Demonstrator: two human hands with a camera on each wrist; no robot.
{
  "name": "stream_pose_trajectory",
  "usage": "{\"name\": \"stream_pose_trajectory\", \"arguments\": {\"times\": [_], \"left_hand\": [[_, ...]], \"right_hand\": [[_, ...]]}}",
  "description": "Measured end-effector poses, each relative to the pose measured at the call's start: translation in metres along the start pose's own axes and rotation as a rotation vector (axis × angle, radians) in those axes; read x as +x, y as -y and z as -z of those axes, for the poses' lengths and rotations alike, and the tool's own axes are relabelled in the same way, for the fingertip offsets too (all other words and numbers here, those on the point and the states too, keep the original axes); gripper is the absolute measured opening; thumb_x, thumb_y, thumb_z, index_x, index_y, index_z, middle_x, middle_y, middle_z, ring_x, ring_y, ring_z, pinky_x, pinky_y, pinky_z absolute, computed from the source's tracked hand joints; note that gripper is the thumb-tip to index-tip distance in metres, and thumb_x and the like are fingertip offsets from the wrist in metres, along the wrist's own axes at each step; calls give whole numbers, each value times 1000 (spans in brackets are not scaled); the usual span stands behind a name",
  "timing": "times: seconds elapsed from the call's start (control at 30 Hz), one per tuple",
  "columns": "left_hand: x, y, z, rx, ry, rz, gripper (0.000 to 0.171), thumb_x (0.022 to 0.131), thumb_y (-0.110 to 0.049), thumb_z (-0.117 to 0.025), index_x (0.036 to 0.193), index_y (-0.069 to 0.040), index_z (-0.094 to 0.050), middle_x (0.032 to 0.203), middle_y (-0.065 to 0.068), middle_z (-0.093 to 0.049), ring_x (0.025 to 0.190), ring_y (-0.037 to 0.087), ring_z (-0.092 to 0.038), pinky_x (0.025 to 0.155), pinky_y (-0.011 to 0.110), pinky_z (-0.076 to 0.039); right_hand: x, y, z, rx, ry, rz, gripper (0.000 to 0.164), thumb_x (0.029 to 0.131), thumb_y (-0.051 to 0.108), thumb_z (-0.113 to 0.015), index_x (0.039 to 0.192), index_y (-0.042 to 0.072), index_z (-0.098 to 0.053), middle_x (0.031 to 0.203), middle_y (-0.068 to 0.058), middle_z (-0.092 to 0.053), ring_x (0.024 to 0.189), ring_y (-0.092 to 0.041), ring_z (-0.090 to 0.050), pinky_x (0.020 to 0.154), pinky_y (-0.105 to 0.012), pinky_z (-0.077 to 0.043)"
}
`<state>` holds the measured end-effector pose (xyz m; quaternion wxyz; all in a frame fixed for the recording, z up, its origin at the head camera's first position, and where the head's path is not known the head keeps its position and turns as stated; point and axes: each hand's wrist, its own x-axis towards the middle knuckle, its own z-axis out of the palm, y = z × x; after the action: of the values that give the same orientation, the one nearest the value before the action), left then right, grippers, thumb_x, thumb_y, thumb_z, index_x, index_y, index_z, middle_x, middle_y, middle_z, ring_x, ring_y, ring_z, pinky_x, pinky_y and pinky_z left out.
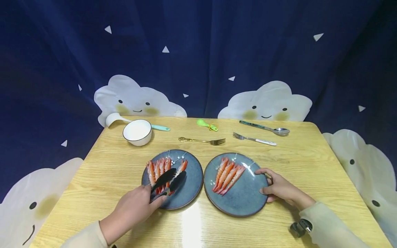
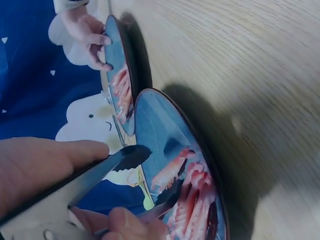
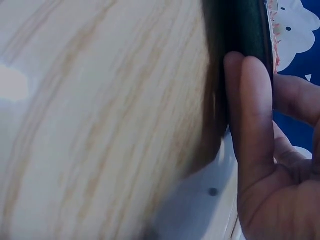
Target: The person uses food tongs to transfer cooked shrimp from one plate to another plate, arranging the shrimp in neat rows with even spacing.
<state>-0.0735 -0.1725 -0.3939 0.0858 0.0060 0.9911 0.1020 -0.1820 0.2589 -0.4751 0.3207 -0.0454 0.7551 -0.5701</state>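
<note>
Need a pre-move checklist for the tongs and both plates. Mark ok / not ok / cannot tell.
1. Left hand grips the tongs: ok.
2. Tongs open, tips spread apart: ok.
3. Tips touching the lone shrimp on the left plate: cannot tell; they are close to it.
4. Right hand holding the right plate: ok, at its rim.
5. Bare room on the right plate: ok, beside its row of shrimp.
6. Gold fork off both plates: ok, lies beyond them.
</note>
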Motion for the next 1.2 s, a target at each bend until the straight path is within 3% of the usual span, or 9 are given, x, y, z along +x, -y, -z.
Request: {"name": "stream_pose_trajectory", "arguments": {"times": [0.17, 0.4, 0.7, 0.97, 1.2], "left_hand": [[2, -1, 2, -56, 53, -1, 65, 71, -70, -44, 79, -7, -58, 66, 2, -52, 56, 14, -46, 48, 33, -36], [3, 2, 6, -173, 68, 9, 57, 71, -62, -54, 101, -13, -58, 69, -2, -53, 59, 13, -44, 49, 30, -33], [8, 4, 3, -147, 71, 32, 65, 69, -62, -57, 109, -11, -56, 81, 0, -58, 70, 11, -51, 55, 32, -38], [8, 6, -4, -195, 103, 46, 54, 71, -54, -61, 104, -11, -58, 75, -3, -55, 64, 11, -46, 52, 30, -35], [6, 3, -1, -176, 37, 31, 54, 69, -58, -60, 103, -15, -59, 77, -4, -56, 68, 10, -49, 55, 32, -37]], "right_hand": [[0, -2, -2, 5, -1, -1, 64, 76, 3, -64, 128, 16, -30, 90, -19, -53, 67, -28, -60, 51, -42, -48], [1, -3, -1, 5, -11, -3, 65, 75, 2, -65, 128, 16, -30, 89, -19, -53, 66, -28, -60, 50, -42, -48], [0, -2, 0, 17, -7, -1, 64, 76, 2, -64, 128, 16, -30, 92, -20, -53, 68, -29, -60, 51, -42, -48], [-1, -1, -1, 22, 0, 8, 64, 76, 2, -63, 128, 15, -29, 93, -20, -53, 68, -29, -60, 51, -42, -48], [0, -1, 0, 27, 3, 15, 64, 76, 1, -63, 128, 15, -30, 92, -20, -53, 68, -30, -60, 51, -43, -48]]}}
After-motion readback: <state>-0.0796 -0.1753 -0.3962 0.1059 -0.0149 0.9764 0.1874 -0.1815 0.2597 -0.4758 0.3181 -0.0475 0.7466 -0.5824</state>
